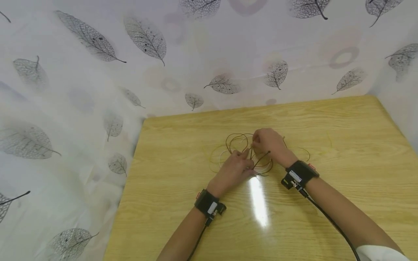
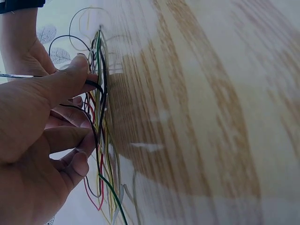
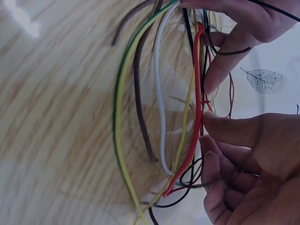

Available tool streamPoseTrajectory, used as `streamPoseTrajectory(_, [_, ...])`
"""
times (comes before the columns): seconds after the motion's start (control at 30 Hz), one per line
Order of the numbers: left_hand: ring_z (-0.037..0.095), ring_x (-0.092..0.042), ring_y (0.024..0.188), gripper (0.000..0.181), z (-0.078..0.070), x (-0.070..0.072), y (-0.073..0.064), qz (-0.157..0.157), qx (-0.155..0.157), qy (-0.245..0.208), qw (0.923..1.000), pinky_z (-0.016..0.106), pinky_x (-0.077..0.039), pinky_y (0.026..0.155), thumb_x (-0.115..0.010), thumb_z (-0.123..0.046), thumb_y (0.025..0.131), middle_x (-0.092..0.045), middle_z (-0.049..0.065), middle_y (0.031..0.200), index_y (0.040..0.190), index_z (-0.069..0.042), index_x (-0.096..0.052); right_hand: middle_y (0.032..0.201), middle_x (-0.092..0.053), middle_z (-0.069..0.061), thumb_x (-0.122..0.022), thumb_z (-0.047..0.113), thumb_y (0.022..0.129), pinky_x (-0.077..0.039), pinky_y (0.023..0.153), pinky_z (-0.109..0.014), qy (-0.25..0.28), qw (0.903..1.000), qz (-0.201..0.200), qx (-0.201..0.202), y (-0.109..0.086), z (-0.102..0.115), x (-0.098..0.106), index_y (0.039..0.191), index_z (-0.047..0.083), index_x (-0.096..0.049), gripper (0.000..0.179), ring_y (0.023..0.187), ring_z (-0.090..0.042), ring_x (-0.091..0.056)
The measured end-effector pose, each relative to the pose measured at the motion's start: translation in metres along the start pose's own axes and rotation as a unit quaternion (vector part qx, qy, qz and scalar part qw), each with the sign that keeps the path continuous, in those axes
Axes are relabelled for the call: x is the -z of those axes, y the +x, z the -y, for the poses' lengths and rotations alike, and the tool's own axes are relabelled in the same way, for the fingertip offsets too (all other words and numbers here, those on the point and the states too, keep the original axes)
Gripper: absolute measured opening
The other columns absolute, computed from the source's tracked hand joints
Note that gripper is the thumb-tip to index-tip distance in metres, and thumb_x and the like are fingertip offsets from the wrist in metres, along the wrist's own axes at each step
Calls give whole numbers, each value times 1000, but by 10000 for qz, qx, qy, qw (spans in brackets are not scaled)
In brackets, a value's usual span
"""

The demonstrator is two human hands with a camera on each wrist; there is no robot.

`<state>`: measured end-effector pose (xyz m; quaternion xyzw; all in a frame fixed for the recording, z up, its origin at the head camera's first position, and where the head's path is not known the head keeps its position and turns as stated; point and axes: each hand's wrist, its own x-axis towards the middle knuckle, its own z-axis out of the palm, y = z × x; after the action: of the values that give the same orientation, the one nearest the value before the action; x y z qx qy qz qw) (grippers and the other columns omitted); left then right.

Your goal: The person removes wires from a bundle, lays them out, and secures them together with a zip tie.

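A loose tangle of thin wires (image 1: 232, 139) lies on the table, in red, yellow, green, white, brown and black. My left hand (image 1: 233, 166) holds part of it from the near left; a black wire (image 2: 104, 84) passes under its thumb, and one dark end sticks up to the right. On the far right side, my right hand (image 1: 269, 143) pinches a dark strand between thumb and fingers, close beside the red wire (image 3: 197, 84). Which strand it pinches is partly hidden by the fingertips. White (image 3: 158, 79) and green-and-yellow wires (image 3: 116, 98) arc out over the tabletop.
The wood-grained table (image 1: 156, 203) ends at a leaf-patterned covering (image 1: 222, 50) at the back and left. A yellowish wire loop (image 1: 302, 148) reaches out right of the right hand. Cables (image 1: 330, 217) run from both wrist straps along the forearms.
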<state>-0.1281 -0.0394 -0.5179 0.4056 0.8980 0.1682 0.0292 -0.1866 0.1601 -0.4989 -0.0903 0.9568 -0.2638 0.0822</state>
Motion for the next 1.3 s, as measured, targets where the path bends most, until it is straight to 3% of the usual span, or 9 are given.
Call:
streamPoseTrajectory(0.27, [24,-53,109,21,-2,0,1,39,65,-2,10000,29,-44,91,-69,-41,98,-45,25,153,89,-22,-71,93,-73,-14,-73,16,95,-57,69,-42,244,9996,-115,45,-4,1,1,108,-3,-71,23,81,-28,-68])
streamPoseTrajectory(0.53, [24,-53,110,20,-2,-1,0,66,132,-127,9998,29,-44,89,-70,-39,97,-45,24,154,88,-22,-71,83,-65,-10,-65,9,95,-47,56,-32,719,9972,-223,4,-5,-2,-2,99,4,-63,8,68,-22,-58])
streamPoseTrajectory(0.73, [28,-55,115,21,2,1,0,47,177,-214,9996,32,-47,94,-69,-40,99,-46,21,154,88,-22,-73,91,-69,-11,-69,8,96,-53,64,-36,1203,9900,-571,455,-10,-5,-3,99,3,-67,6,78,-24,-64])
streamPoseTrajectory(0.93, [29,-53,122,30,6,8,-2,320,365,-489,9976,36,-48,97,-53,-40,108,-44,18,157,98,-22,-75,96,-74,-9,-68,0,96,-59,78,-44,1370,9837,-734,899,-16,-9,-6,97,4,-65,6,91,-27,-71])
streamPoseTrajectory(1.13, [26,-52,127,51,11,11,-3,483,536,-1063,9917,39,-48,102,-30,-50,111,-45,12,158,112,-24,-74,94,-75,-10,-68,1,97,-58,71,-42,1218,9831,-871,1056,-18,-14,-9,97,6,-60,9,84,-26,-72])
streamPoseTrajectory(1.2, [22,-55,122,51,13,11,-2,395,537,-1330,9889,38,-48,101,-29,-51,111,-54,8,150,111,-25,-73,93,-75,-9,-67,2,98,-56,63,-39,1139,9841,-863,1052,-18,-16,-9,99,7,-59,9,77,-23,-70])
streamPoseTrajectory(1.3, [13,-60,102,44,16,12,-1,211,463,-1753,9832,32,-51,90,-36,-49,111,-70,-1,121,108,-24,-73,90,-75,-9,-63,5,101,-49,52,-33,1063,9855,-829,1031,-18,-17,-9,103,9,-58,7,62,-19,-63])
